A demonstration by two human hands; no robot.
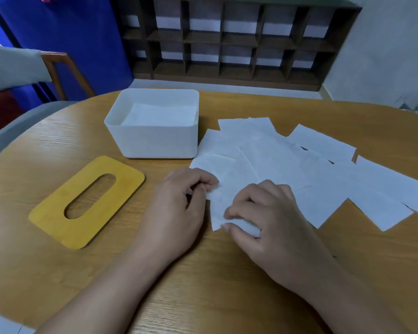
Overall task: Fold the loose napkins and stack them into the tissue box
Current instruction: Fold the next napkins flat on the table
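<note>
So both hands are down on the round wooden table (46,273), working the same white napkin (221,201) at the near-left end of the spread. The left hand (179,208) has its fingertips curled in and pinched on the napkin's left edge, thumb and forefinger closed on the paper. The right hand (270,220) is bunched over the napkin's lower corner, fingers tucked under and gripping a crumpled bit of it, so that corner is lifted and rumpled rather than flat.

Everything else loose is fanned out to the right: a messy overlapping row of loose napkins (311,169) lying flat, running from just beside the box out toward the right edge of the table. Couldn't count them exactly since they overlap.

The tissue box (152,141) is white, open on top, and sits upright beyond the hands, touching or nearly touching the closest sheet. Inside there's a flat folded napkin stack (159,115) lying on the bottom, well below the rim.

The box's yellow lid (58,218) with the oval slot lies flat on the table to the left, apart from the box and angled diagonally.

Behind the table there's a dark cubby shelf (239,39) against the wall and a wooden chair (58,68) at left.
</note>
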